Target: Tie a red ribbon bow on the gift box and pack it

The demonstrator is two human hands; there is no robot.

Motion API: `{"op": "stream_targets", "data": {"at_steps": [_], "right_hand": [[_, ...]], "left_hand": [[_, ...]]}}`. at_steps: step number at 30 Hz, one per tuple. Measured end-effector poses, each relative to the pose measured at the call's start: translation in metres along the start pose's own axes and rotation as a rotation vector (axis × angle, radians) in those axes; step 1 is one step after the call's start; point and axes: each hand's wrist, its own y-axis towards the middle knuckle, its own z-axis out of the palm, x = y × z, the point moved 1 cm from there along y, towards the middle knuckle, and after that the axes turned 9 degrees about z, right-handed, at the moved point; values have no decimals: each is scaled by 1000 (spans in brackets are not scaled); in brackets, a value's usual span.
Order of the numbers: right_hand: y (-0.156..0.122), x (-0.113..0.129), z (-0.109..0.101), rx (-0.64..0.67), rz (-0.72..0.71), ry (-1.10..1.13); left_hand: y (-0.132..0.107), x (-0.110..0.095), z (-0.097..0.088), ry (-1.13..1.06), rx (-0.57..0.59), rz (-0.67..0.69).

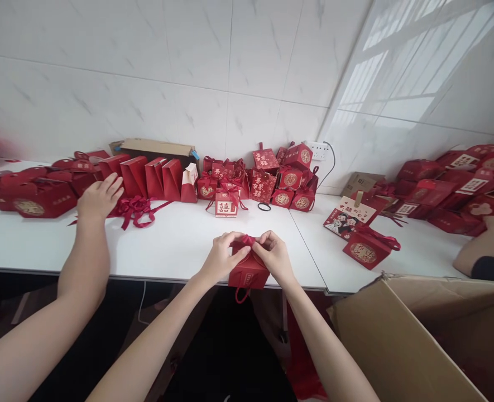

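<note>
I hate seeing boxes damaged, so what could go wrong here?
The red box sits at the front edge of the table and might slip off if the left hand and right hand pull its ribbon unevenly. The red loop hanging at its front could snag. The piled boxes by the wall might topple if bumped.

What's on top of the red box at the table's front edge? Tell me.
A red ribbon, held by the left hand and the right hand. The hands hide part of the red box beneath, so anything under them cannot be seen.
</note>
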Motion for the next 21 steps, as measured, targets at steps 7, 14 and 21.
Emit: {"op": "stream_targets", "data": {"at_steps": [7,14,21], "right_hand": [[0,0,-2,-16,-50,-38],[-3,-2,0,-16,-95,-33],[-2,0,-4,33,-144,-66]], "left_hand": [[0,-16,2,30,-27,-61],[-5,-20,10,-5,-136,-56],[-9,-14,15,60,-218,10]]}}
